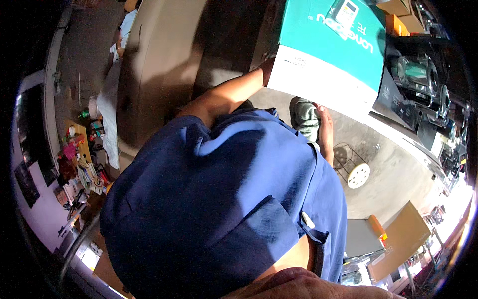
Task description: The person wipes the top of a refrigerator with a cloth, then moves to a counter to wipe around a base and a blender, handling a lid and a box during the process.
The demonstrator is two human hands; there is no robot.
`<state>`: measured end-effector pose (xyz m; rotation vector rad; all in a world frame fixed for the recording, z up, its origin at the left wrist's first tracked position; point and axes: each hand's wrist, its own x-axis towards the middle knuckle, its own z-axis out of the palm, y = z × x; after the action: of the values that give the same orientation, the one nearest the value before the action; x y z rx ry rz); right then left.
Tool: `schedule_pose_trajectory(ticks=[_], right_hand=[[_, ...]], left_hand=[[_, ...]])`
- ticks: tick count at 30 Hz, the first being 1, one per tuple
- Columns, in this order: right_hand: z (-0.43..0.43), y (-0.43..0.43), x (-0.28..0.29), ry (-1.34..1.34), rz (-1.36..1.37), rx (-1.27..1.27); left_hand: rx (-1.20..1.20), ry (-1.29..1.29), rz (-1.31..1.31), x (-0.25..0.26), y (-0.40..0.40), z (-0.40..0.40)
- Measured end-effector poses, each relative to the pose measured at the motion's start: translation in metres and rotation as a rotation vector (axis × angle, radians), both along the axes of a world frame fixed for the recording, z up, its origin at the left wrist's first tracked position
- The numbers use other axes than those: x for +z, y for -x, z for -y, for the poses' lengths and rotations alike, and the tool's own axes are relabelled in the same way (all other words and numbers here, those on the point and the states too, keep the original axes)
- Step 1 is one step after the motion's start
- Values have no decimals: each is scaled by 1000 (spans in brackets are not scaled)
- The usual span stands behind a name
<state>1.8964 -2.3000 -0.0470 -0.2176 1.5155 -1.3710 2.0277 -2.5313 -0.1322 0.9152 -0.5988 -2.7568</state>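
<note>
A large teal and white cardboard box point(332, 41) is in front of me at the top of the head view, bearing printed writing. On its top lies what looks like a small white remote control point(347, 11) in clear plastic. My left hand point(267, 70) is at the box's near left corner, in shadow and partly hidden by it, and grips it there. Just below the box's near edge is my right hand point(325, 117), fingers nearly straight and beside my grey-green trouser leg point(305, 116); whether its fingertips bear on the box cannot be told.
A beige padded surface point(160, 56) stands at the left, with part of another person point(125, 33) beyond it. A stool with a round perforated seat point(358, 175) is on the concrete floor. Glass-like items point(416, 71) and dark boxes line the right. An opened brown carton point(403, 239) sits lower right.
</note>
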Motion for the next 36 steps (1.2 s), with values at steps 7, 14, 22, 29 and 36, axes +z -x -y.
schedule_pose_trajectory(ticks=[7, 14, 22, 29, 36], right_hand=[[9, 7, -18, -158, -65, -19], [36, 11, -67, -149, -120, -33], [55, 23, -85, -192, -364, 92], [39, 28, 10, -67, -135, 36], [73, 96, 106, 293, -655, -421]], left_hand=[[190, -106, 6, 22, -22, 3], [103, 30, -194, 53, -64, 14], [-199, 1239, 634, 8, -30, 30], [-442, 1440, 1095, 51, -34, 27], [-140, 1653, 920, 81, -43, 32]])
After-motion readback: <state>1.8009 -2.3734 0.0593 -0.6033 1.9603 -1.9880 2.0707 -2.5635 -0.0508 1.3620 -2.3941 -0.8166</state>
